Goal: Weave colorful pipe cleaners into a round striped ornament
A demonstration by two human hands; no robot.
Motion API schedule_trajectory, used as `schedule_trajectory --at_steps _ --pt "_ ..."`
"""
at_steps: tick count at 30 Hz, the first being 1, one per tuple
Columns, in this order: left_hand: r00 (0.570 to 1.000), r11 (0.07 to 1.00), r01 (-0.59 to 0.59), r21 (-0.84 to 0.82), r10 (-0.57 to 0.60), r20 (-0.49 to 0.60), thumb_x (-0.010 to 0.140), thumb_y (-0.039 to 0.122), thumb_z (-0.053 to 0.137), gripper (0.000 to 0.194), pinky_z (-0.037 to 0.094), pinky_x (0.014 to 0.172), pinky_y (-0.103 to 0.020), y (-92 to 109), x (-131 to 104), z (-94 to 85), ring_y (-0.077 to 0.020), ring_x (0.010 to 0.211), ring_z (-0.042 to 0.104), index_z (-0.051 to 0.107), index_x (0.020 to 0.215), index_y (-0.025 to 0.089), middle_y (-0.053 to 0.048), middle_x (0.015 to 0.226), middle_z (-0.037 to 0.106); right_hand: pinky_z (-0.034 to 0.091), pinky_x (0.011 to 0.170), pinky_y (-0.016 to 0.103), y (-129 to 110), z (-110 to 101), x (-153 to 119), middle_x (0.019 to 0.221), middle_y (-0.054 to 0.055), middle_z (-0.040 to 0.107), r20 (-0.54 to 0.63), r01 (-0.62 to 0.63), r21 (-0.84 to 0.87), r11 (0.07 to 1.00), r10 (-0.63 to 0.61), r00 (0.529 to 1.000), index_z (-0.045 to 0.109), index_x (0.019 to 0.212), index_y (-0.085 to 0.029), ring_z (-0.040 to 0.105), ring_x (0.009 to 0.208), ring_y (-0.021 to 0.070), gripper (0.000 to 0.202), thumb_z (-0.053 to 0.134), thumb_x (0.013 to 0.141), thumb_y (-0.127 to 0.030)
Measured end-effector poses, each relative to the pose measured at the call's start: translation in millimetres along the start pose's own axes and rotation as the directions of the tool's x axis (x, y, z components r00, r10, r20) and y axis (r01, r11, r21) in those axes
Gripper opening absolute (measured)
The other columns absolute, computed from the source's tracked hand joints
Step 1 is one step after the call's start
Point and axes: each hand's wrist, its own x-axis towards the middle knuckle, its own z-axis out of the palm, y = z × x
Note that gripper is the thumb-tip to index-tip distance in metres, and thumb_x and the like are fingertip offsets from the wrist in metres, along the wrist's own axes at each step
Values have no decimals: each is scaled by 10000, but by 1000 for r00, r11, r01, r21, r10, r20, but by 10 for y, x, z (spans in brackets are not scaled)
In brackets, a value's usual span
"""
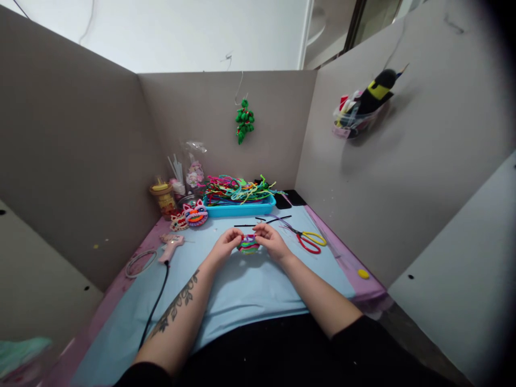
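Note:
A small fuzzy piece in green, pink, purple and red is held up over the light blue cloth. My left hand pinches its left edge, and my right hand grips the right edge, fingers curled over the top. Just beyond my hands lie black pipe cleaners and a purple one. Scissors with one red and one yellow handle rest to the right of my right hand. Left of my hands sits a finished-looking fuzzy lion-like face in purple, pink and orange.
A blue tray heaped with colourful pipe cleaners stands at the back. At left are a pink glue gun with a black cord and a cup. A yellow disc lies at right. Partitions enclose the table.

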Motion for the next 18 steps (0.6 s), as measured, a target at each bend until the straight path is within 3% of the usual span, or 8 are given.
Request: schedule_trajectory --at_steps 4,7,13,18 --pt "989 986 -148 79 150 -19 718 429 663 305 451 720 -267 43 -27 30 -155 818 551 542 811 164 -55 911 579 435 594 244 23 8 18 683 -24 557 -54 -4 22 1000 6 999 562 863 -205 529 621 119 302 722 638 -329" --pt "980 961 -196 196 200 -2 744 411 636 258 452 821 -311 23 -33 36 -207 961 554 607 808 163 -99 995 599 440 588 240 34 15 18 687 -23 551 -63 6 1 1000 -6 998 545 850 -207 533 632 122 303 722 639 -333" --pt "992 926 -121 359 127 8 776 390 585 283 475 732 -281 -90 -3 22 -199 903 571 654 937 169 -96 964 622 430 585 237 23 31 -1 708 -26 550 -43 -2 -39 999 1 999 517 832 -214 533 639 120 288 707 652 -332" --pt "993 915 -114 386 119 11 797 373 545 226 450 695 -252 -52 2 50 -163 790 543 614 800 158 -55 831 600 423 594 237 8 29 -15 707 -30 548 -15 -11 -30 999 11 1000 518 862 -213 533 637 115 290 697 667 -331"
